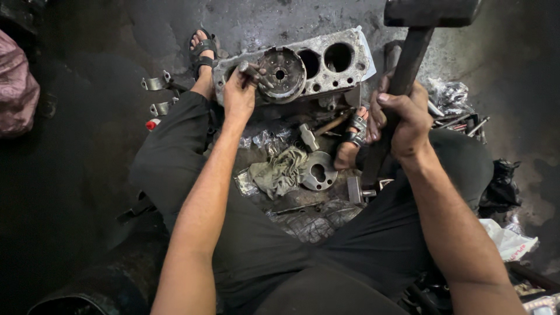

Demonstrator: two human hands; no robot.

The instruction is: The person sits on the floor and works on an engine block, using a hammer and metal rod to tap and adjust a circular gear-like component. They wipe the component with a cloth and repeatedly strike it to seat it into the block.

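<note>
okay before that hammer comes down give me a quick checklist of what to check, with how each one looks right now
1. Right hand wrapped around the hammer handle: ok.
2. Left hand holding the punch against the round hub: ok.
3. Left fingers out of the strike path: not ok, they lie right by the punch head.
4. Engine block braced between both feet: ok.
5. Right foot away from the swing: cannot tell, it sits close beside the handle.
6. Loose parts and rag off the block: ok.
</note>
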